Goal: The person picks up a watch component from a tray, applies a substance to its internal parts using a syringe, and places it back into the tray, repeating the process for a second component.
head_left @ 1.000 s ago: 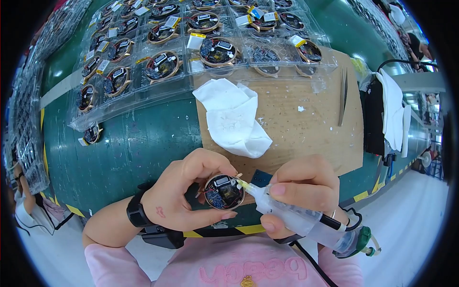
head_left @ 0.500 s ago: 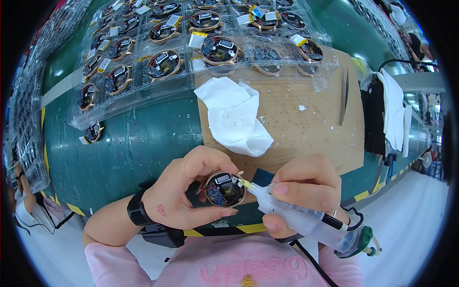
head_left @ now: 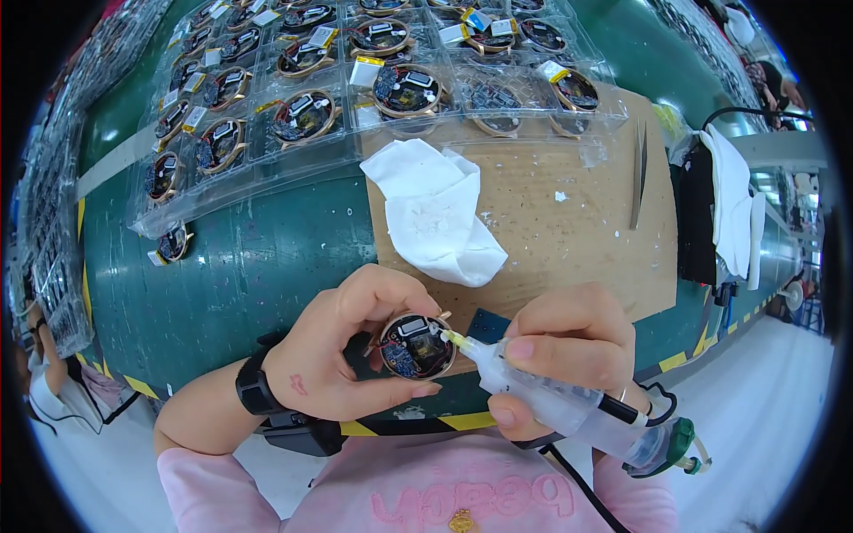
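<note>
The head view, from the left camera of a side-by-side pair, looks down and forward from above the pink shirt (head_left: 355, 475); close by, the left hand (head_left: 333, 369) and right hand (head_left: 573, 355) fall low in its upright fisheye circle, the clear tray (head_left: 253, 182) farther off.

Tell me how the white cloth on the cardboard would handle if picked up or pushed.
The white cloth is probably floppy, as it lies in loose, overlapping folds. It looks thin, so it would likely feel light. Pushed, it may bunch up rather than roll, being spread low on the cardboard.
</note>
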### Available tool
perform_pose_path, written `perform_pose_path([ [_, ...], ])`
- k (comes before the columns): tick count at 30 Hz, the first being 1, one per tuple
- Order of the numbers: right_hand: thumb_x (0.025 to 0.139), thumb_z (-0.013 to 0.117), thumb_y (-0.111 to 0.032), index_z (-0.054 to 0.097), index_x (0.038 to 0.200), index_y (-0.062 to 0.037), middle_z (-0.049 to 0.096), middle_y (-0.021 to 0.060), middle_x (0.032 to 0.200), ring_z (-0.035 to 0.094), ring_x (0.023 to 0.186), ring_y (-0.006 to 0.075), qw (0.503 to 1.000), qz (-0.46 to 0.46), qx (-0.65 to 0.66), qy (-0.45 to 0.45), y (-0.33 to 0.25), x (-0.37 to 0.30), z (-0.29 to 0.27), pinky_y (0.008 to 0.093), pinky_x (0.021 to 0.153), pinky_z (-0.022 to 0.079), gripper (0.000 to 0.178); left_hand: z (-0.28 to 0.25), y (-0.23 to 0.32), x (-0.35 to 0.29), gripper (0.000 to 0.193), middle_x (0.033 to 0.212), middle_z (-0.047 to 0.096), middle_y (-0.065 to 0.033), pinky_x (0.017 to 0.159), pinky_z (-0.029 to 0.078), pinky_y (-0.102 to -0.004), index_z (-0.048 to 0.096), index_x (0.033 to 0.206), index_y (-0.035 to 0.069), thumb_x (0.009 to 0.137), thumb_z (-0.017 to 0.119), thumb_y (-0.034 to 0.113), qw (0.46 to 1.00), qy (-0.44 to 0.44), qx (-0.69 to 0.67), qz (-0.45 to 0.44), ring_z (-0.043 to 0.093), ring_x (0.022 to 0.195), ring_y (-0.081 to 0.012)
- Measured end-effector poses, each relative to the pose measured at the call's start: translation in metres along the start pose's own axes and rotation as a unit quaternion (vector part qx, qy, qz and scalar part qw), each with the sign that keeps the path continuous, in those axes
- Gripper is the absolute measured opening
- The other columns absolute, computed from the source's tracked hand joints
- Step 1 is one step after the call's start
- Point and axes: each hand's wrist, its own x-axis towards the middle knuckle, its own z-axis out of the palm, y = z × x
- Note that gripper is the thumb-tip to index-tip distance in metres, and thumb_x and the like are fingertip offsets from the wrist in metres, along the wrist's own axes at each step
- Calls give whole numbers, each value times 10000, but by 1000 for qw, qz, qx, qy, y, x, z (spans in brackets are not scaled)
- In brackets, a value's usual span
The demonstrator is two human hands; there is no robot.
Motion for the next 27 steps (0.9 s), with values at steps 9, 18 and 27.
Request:
perform_pose_path([
  [9,666,811,-145,630,968,-74,589,67,880,624,710,215,994,63,52,66,-5,1,6,294,577,516,359,0,2,2,570,1069,563,-47,746,475,-214,427,1196,26,740,766,-20,999,2,-47,2,611,949,-98],
  [18,697,789,-140,616,976,-57,598,72,884,610,733,216,995,58,58,51,-4,0,3,302,615,502,338,2,3,1,550,1042,572,-44,752,479,-230,448,1186,38,737,764,1,999,11,-32,-18,614,931,-97],
  [27,700,734,-100,627,961,-56,609,84,862,591,791,233,972,148,175,54,13,4,4,301,667,471,285,5,-2,3,505,982,608,-67,650,490,-264,509,1156,88,716,755,63,991,9,131,6,644,822,-190],
])
